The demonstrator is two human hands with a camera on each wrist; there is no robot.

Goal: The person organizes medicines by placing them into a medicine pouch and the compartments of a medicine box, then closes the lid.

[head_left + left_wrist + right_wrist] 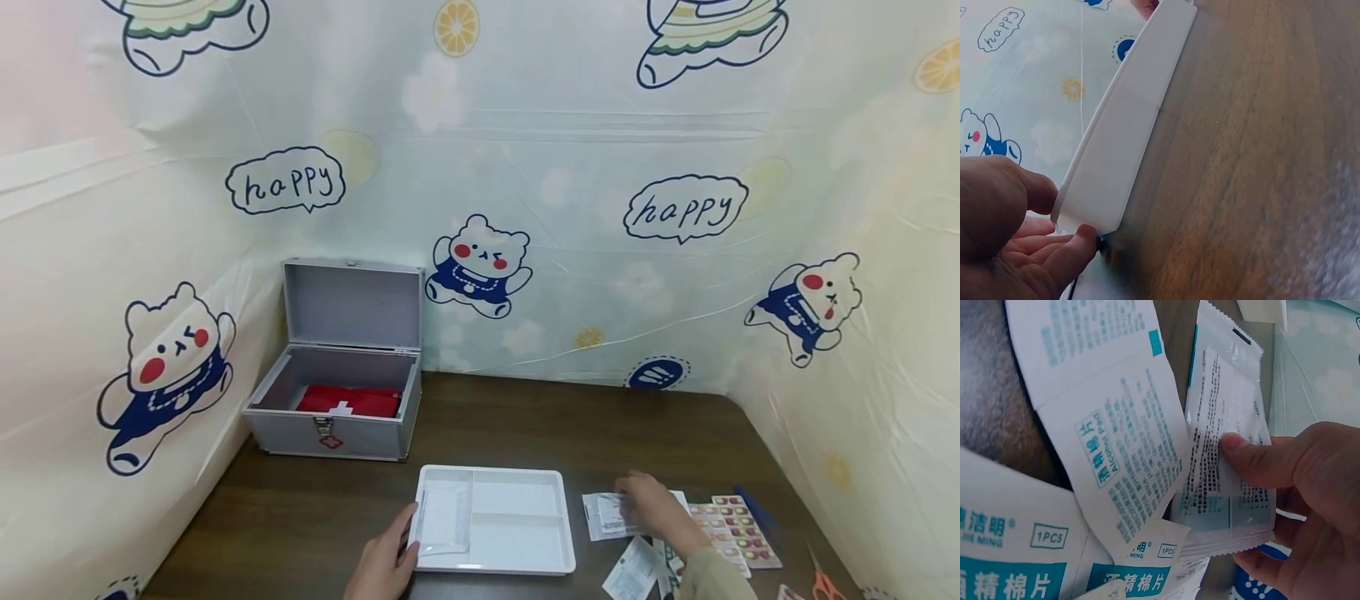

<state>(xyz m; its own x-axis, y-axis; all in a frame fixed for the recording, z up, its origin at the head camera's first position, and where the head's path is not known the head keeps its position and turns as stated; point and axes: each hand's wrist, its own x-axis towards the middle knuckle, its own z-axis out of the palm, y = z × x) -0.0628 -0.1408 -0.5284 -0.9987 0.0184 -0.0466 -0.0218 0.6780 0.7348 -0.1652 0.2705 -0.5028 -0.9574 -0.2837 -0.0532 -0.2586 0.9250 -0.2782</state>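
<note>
My left hand (pixel 382 558) grips the left end of a white divided tray (pixel 517 546), thumb at the rim and fingers low on the side wall. A clear plastic piece (pixel 444 517) lies in the tray's left compartment. To the right of the tray, my right hand (pixel 656 508) pinches a printed plastic sachet (pixel 1232 403), thumb on its face and the other fingers behind. Right beside that sachet, in the right wrist view, are several white paper alcohol pad sachets (pixel 1135 456) with teal print, some joined in strips.
Blister packs of pills (pixel 742 533) lie at the right, near a blue item (pixel 756 508) and orange-handled scissors (pixel 825 587). An open grey first-aid box (pixel 292 433) stands back left, holding a red pouch (pixel 367 402). Patterned sheeting (pixel 570 292) hangs around the dark wooden table (pixel 480 425).
</note>
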